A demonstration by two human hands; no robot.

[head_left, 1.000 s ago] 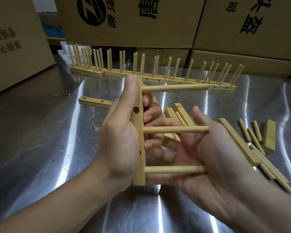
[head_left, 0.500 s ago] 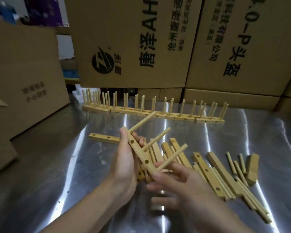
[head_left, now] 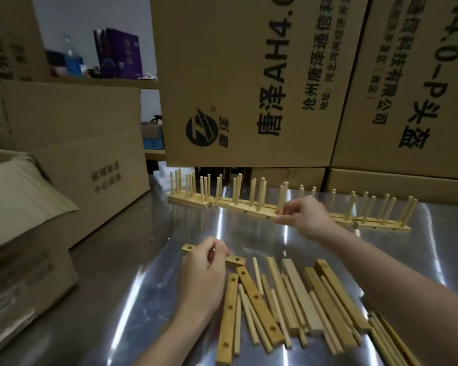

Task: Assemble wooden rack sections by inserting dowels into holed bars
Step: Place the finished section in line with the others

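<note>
My right hand reaches to the back of the steel table and pinches the end of a three-dowel rack section. That section stands upright in the row of finished sections. My left hand is closed over a loose holed bar that lies flat on the table; the bar's far end sticks out to the left of my fingers. A pile of loose holed bars and dowels lies between my two arms.
Large printed cardboard boxes stand stacked right behind the row. More boxes crowd the table's left side, one with an open flap. More bars and dowels run off the lower right edge.
The three-dowel section left my left hand and went with my right hand to the back row. My left hand dropped onto a loose holed bar. The view has lifted.
</note>
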